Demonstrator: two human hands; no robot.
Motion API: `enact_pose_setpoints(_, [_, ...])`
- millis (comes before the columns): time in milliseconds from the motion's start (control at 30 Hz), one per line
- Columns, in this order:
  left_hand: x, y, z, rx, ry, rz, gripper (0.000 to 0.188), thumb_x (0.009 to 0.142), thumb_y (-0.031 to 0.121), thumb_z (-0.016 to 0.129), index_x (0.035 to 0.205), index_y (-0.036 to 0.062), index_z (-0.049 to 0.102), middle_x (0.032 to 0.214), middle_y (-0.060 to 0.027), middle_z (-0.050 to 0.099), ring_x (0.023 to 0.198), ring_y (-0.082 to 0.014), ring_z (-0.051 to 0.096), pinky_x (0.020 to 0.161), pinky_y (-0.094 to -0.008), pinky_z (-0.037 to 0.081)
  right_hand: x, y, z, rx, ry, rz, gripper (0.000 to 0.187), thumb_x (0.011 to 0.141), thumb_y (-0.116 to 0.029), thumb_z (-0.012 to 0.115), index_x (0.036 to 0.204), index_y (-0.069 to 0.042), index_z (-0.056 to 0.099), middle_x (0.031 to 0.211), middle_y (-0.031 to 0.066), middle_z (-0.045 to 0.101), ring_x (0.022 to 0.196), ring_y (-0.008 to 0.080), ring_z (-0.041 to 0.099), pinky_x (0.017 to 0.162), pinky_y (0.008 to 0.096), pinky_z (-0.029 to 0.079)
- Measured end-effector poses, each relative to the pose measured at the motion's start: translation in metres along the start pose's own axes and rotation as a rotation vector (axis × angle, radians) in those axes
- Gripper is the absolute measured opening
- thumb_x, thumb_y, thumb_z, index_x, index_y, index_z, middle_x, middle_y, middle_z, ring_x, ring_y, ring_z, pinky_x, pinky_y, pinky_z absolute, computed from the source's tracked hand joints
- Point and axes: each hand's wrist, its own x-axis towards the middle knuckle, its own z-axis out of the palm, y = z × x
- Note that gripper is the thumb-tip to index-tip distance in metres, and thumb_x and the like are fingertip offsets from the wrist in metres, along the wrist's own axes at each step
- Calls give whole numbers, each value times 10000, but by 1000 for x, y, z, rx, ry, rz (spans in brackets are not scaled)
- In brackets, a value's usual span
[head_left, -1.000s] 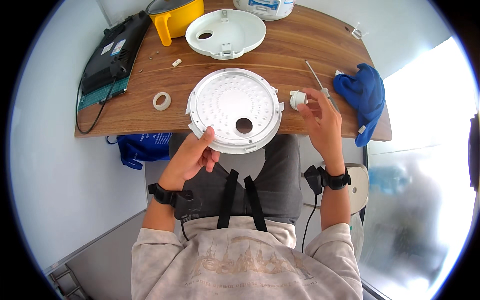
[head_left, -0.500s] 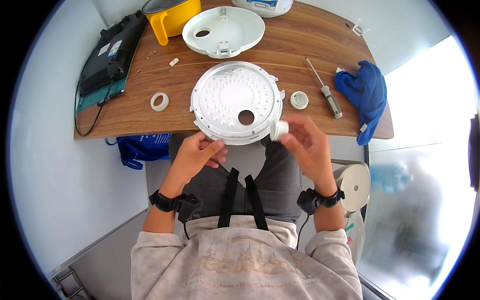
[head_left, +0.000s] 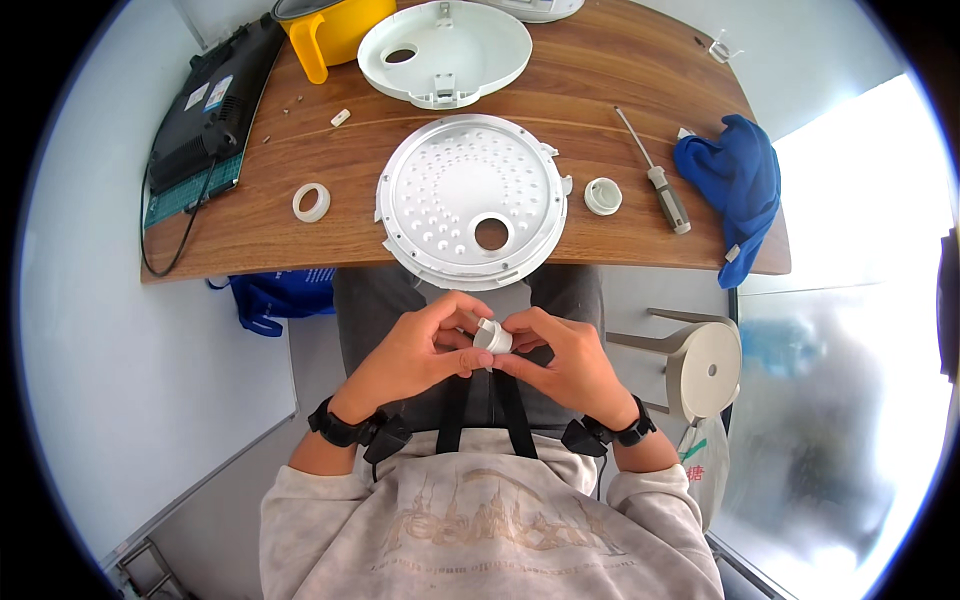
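Between my fingertips, above my lap, is a small white round plastic cap (head_left: 491, 338) with a raised tab. My left hand (head_left: 430, 342) pinches it from one side and my right hand (head_left: 562, 358) from the other. Just beyond them, a round white lid plate (head_left: 460, 190) with a dimpled metal face and one round hole lies on the table, its near rim jutting past the front edge. Left of the plate rests a white ring (head_left: 311, 202); to its right sits a short white threaded cup-like part (head_left: 603, 196).
Right of the threaded part lie a screwdriver (head_left: 668, 200) and a blue cloth (head_left: 735, 185). At the back stand a white oval cover (head_left: 480, 50) and a yellow pot (head_left: 345, 38). A black device (head_left: 210, 110) fills the left side; a stool (head_left: 712, 370) stands low right.
My right hand has brought the white cap from beside the plate down toward my lap. My left hand has left the plate's rim and now grips the cap too.
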Motion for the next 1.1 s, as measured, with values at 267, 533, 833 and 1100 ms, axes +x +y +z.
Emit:
enact_pose_setpoints(267, [-7,-8,-1,-55,28,130,429,890,53,773,1271,44,577,1211,-72,656,1113,-159,652,939,-323,561,21,-8,-41,-406,252,3,294,882,-189,774,1120,-55,667,950,96,679,805,261,696,696,383,553])
enact_pose_setpoints(533, [-11,-7,2,-148,56,239,406,856,-29,745,1198,58,545,1247,-135,649,1181,-199,636,1003,-364,544,70,35,-79,-804,525,56,453,881,-226,767,1274,-66,609,1188,125,618,1134,363,598,872,458,519])
enact_pose_setpoints(833, [-21,-1,7,-211,209,350,462,848,-16,747,1243,45,515,1273,-193,642,1134,-206,658,975,-358,560,46,9,-56,-302,442,-4,473,825,-132,793,1254,-56,609,989,129,638,848,298,662,765,387,547])
enact_pose_setpoints(1100, [-10,5,12,-117,219,376,489,849,36,792,1279,2,563,1289,-177,638,1151,-203,638,1002,-355,535,15,-21,-23,-284,159,-107,522,759,-68,819,1238,-83,612,1034,109,586,859,330,648,711,408,536])
